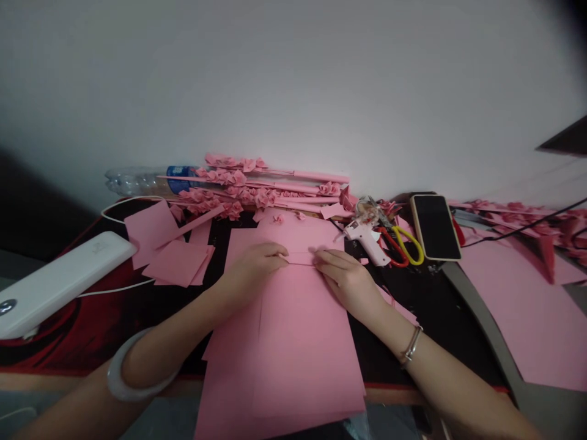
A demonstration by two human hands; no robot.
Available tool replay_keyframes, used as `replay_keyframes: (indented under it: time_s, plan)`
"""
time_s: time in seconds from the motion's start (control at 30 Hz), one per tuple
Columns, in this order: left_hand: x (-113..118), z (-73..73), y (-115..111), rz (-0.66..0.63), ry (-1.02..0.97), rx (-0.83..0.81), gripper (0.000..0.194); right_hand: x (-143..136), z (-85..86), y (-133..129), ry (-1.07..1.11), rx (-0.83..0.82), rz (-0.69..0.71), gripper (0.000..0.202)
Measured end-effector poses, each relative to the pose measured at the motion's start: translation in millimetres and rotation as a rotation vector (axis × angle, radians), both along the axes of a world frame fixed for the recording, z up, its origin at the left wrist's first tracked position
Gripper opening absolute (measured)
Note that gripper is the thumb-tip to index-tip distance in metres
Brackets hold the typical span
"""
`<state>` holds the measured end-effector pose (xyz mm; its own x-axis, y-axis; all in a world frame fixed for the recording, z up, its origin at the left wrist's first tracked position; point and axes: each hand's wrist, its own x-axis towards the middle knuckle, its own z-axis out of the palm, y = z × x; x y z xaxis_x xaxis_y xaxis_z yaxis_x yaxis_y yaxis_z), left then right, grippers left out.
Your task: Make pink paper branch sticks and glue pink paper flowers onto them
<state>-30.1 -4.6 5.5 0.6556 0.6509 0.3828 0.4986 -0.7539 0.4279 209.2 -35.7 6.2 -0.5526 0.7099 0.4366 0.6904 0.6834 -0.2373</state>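
A black-and-red mat (435, 311) covered most of the tabletop. Taking the hands as the clock's centre and the wall as twelve, a stack of large pink sheets (302, 348) spread from beneath them toward six, and another large pink sheet (536, 324) lay just past three. Pink paper flowers (220, 177) on long stems were heaped between eleven and twelve. A long white device (68, 278) lay at nine and a clear bottle (142, 180) at ten. Between two and three, a phone (436, 227) rested beyond a glue gun (367, 238) and yellow- and red-handled scissors (408, 243). The left hand (257, 263) pinched the left end of a small folded pink paper (301, 259) over the stack; the right hand (346, 275) pinched its right end.
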Motion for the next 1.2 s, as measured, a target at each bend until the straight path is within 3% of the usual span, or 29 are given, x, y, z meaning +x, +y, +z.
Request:
replay_keyframes:
  time_s: [0.2, 0.4, 0.77, 1.0, 1.2]
  plan:
    - [7.6, 4.6, -16.4, 0.027, 0.236, 0.006, 0.029, -2.3, 2.6, -14.9, -0.201, -0.023, -0.085, 0.03]
    - [18.4, 3.5, -36.2, 0.097, 0.509, -0.036, 0.049, -16.3, 6.1, -30.8, -0.327, -0.047, -0.193, 0.038]
    - [35.1, -4.0, -53.5, 0.115, 0.541, -0.006, 0.062, -31.2, 3.6, -34.7, -0.268, -0.175, -0.097, 0.048]
    - [26.1, 4.3, -55.7, 0.21, 0.594, 0.014, 0.054, -15.9, 13.7, -33.1, -0.281, -0.139, -0.245, 0.037]
    - [16.5, 10.3, -55.2, 0.347, 0.517, -0.016, 0.039, 1.6, 17.3, -27.5, -0.341, -0.088, -0.33, 0.026]
